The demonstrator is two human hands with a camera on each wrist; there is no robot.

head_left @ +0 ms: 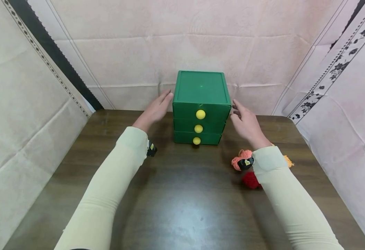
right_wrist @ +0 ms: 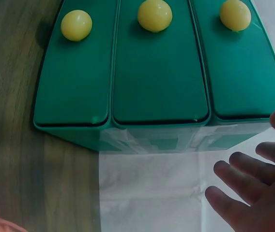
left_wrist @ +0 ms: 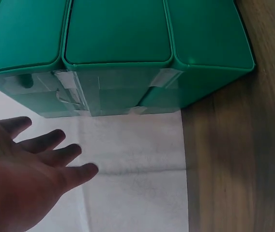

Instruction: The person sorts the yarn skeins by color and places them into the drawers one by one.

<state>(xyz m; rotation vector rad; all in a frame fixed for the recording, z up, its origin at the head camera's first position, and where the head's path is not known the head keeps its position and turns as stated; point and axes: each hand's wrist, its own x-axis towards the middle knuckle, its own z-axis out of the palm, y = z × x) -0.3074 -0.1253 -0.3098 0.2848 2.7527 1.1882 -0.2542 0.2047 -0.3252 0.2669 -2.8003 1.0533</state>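
Note:
A green box of three stacked drawers (head_left: 185, 113) stands at the back of the table, a round yellow knob (head_left: 200, 114) on each drawer front. My left hand (head_left: 157, 108) is beside the box's left side, fingers stretched toward the back. In the left wrist view those fingers (left_wrist: 82, 174) are spread and hold nothing, with a gap to the box. On the right side, my right hand (head_left: 246, 123) is held level with the top drawer, its fingers loosely extended and holding nothing. Clear tape (right_wrist: 171, 140) runs over the box's side in the right wrist view.
Under my right wrist lie a coral yarn ball (head_left: 237, 161), a red yarn ball (head_left: 251, 180) and something yellow-orange (head_left: 288, 161), partly hidden by the sleeve. Pale patterned cloth (head_left: 123, 62) hangs behind and at both sides of the dark wooden table (head_left: 170, 194).

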